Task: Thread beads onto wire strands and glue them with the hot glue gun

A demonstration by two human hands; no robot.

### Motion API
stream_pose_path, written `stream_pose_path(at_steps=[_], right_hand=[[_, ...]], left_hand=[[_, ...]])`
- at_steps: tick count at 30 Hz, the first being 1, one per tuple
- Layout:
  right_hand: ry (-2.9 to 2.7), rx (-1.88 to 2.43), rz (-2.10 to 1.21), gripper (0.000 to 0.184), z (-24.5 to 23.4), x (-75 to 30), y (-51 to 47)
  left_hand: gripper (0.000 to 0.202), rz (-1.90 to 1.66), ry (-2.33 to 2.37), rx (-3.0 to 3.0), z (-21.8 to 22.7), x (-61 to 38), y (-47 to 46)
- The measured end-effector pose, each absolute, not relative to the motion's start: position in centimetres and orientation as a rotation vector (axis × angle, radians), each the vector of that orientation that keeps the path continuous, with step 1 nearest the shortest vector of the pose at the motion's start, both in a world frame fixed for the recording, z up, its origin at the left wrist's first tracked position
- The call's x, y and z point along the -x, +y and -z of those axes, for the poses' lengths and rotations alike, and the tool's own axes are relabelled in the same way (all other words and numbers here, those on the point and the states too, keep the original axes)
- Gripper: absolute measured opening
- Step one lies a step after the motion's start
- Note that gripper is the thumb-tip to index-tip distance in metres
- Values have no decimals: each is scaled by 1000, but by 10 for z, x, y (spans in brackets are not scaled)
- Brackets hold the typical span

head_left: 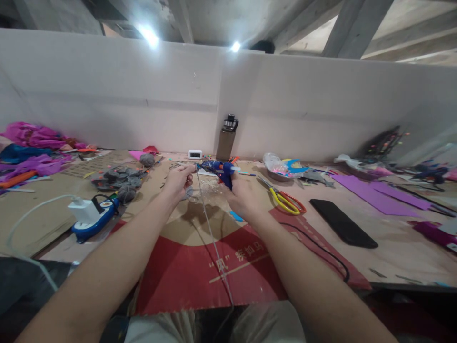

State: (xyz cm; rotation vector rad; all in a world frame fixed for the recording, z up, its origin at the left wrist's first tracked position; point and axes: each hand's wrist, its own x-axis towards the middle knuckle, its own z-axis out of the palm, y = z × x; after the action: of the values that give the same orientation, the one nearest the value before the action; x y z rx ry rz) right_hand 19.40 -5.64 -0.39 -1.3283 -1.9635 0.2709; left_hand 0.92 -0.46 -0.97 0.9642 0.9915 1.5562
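My right hand (pixel 240 193) is wrapped round the grip of a blue glue gun (pixel 218 168), whose nozzle points left toward my left hand. My left hand (pixel 178 180) is closed in a pinch on a thin grey string (pixel 210 228) that runs down over the red and brown cardboard (pixel 200 267) toward my lap. A small grey piece sits just under the left hand. The gun's black cable (pixel 321 247) trails off to the right edge of the table.
Yellow-handled scissors (pixel 285 201) and a black phone (pixel 342 223) lie to the right. A power strip with a white charger (pixel 91 216) lies at left, grey yarn balls (pixel 124 183) behind it. A bottle (pixel 227 138) and small clock (pixel 194 154) stand at the back wall. Purple sheets (pixel 378 194) lie far right.
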Motion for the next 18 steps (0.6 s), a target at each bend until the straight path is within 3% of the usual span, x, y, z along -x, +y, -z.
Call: stream_pose_path(at_steps=[18], right_hand=[[-1990, 1356, -176, 30, 3, -192, -60]], left_hand=[[16, -1565, 1006, -1070, 10, -9, -5]])
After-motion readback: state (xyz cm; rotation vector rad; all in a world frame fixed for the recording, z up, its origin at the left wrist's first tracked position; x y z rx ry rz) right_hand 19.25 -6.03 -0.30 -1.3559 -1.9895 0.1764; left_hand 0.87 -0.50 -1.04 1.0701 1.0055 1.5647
